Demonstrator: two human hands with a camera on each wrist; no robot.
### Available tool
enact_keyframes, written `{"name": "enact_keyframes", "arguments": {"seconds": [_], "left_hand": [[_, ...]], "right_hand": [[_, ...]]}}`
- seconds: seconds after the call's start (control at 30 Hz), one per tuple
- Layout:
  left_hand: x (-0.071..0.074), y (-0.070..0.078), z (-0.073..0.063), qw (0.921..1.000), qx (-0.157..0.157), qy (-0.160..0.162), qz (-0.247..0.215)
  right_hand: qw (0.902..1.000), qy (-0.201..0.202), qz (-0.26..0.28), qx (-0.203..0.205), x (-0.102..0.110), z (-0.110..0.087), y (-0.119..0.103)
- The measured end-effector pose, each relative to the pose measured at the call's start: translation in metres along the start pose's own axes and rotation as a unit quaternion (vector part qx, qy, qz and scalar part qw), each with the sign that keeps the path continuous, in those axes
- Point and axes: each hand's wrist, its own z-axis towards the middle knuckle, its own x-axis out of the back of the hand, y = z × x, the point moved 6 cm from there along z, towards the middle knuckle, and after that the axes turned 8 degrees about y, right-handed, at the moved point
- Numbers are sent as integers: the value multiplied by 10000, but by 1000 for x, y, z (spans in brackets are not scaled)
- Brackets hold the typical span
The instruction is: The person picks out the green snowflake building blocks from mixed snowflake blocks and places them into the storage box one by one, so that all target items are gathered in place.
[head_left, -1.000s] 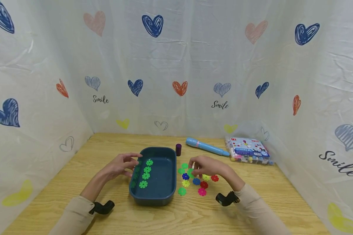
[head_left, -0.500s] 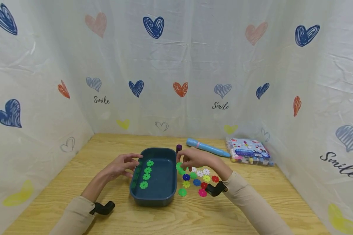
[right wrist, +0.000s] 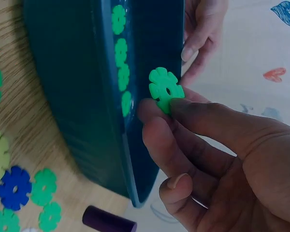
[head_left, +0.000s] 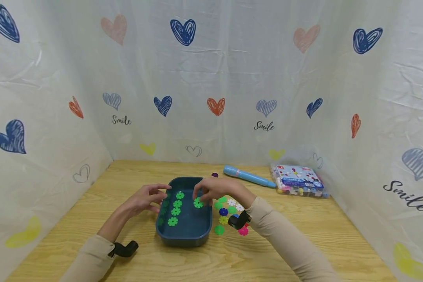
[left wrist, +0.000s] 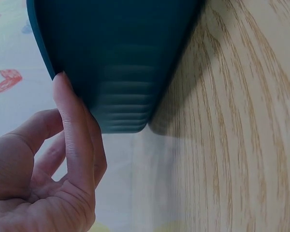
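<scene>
My right hand (head_left: pixel 216 188) pinches a green snowflake-shaped disc (right wrist: pixel 160 79) between thumb and fingertips, over the right half of a dark blue plastic bin (head_left: pixel 184 241). Inside, along its left side, several green discs (head_left: pixel 176 211) lie in a row. My left hand (head_left: pixel 146 199) is at the bin's left wall, its fairly straight fingers touching the outside near the rim, as the left wrist view shows. Right of the bin lie loose discs: green (head_left: pixel 219 230), dark blue (right wrist: pixel 14 188), yellow (head_left: pixel 223 220), white (head_left: pixel 239 207) and pink (head_left: pixel 243 231). My right forearm partly covers them.
A purple cylinder (right wrist: pixel 108 220) stands behind the bin's right side. Farther back lie a light blue microphone-shaped tube (head_left: pixel 249 176) and a clear box of colourful parts (head_left: pixel 299 181). A white curtain (head_left: pixel 211 137) with printed hearts encloses the wooden table (head_left: pixel 134 172).
My right hand has gone left from the loose discs, carrying a green disc over the bin's wall into the space above its floor. My left hand stays at the bin's left side.
</scene>
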Motion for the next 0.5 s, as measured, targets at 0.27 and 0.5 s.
{"name": "enact_keyframes", "arguments": {"seconds": [0.27, 0.5], "left_hand": [[0, -1, 1, 10000, -29, -41, -2], [0, -1, 2, 10000, -34, -66, 7]], "right_hand": [[9995, -295, -84, -12, -8, 26, -9], [9990, -413, -173, -63, -18, 40, -15]]}}
